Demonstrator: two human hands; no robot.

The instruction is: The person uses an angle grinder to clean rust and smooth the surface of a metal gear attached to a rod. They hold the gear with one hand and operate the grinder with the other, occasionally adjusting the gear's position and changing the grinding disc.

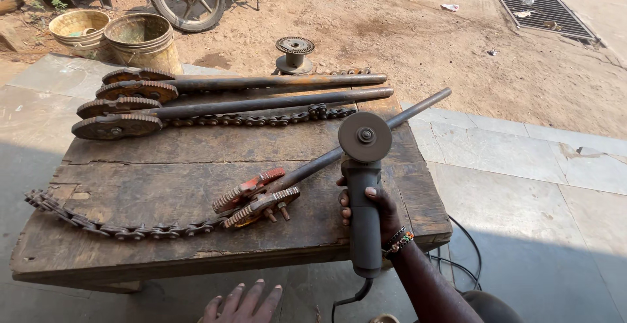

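Note:
My right hand point(379, 207) grips the grey body of an angle grinder point(361, 195), its disc point(364, 136) facing up above the long handle of a chain wrench point(313, 163). That wrench lies diagonally on a worn wooden table point(196, 160), its red toothed jaws point(251, 197) and chain point(104, 225) trailing left. My left hand point(243, 303) rests flat with fingers spread, low at the frame's bottom edge, below the table's front edge and holding nothing.
Two more chain wrenches point(228, 97) lie across the table's far side. Behind are a metal spool point(294, 54), two buckets point(140, 39), a motorcycle wheel point(186, 0) and a drain grate point(535, 0). The grinder's black cable point(467, 258) loops on the stone paving.

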